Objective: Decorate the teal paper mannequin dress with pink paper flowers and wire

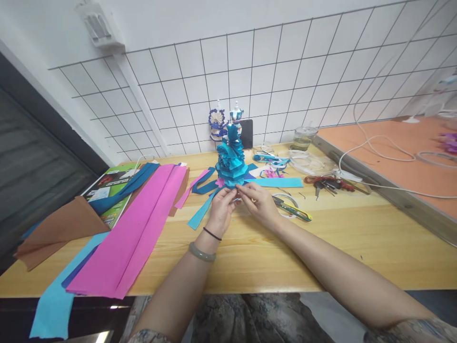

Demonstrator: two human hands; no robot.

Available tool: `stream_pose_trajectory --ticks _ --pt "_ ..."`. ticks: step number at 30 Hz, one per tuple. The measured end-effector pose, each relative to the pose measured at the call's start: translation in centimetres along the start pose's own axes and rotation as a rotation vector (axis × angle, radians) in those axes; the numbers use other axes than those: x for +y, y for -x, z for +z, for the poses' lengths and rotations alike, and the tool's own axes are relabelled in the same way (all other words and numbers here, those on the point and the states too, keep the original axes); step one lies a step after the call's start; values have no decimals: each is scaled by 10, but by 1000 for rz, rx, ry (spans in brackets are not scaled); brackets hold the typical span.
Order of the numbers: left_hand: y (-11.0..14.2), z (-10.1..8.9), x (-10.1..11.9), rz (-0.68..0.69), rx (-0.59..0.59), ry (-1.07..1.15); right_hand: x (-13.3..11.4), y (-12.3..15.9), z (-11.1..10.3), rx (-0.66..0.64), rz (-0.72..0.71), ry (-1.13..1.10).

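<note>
A blue crepe-paper doll dress (pixel 230 159) in ruffled layers stands upright in the middle of the wooden table (pixel 321 247). My left hand (pixel 221 209) and my right hand (pixel 259 200) meet at its base, fingers pinched together on a small piece I cannot make out. A light blue paper strip (pixel 202 212) runs from under my left hand towards me. Another light blue strip (pixel 280 182) lies to the right of the dress.
Long pink crepe sheets (pixel 139 233), brown paper (pixel 60 228) and blue strips cover the left side, some hanging over the front edge. A yellow utility knife (pixel 294 210) lies by my right hand. Keys (pixel 328 183), a glass cup (pixel 303 138) and white cables (pixel 378 143) sit at the right.
</note>
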State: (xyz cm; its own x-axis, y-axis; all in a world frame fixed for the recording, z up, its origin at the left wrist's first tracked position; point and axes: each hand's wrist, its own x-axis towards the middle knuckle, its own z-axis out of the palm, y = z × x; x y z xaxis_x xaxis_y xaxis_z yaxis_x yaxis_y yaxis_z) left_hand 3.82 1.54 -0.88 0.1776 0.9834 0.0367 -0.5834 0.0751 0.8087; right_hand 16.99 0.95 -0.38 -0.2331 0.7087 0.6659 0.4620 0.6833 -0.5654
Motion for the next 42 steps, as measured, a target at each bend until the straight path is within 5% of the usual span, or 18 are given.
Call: stream_pose_trajectory --ticks 22,42 --pt "-2 0 -1 -24 61 -28 0 0 0 133 1 -100" --pt "-1 0 0 -11 45 36 1 2 3 58 3 -88"
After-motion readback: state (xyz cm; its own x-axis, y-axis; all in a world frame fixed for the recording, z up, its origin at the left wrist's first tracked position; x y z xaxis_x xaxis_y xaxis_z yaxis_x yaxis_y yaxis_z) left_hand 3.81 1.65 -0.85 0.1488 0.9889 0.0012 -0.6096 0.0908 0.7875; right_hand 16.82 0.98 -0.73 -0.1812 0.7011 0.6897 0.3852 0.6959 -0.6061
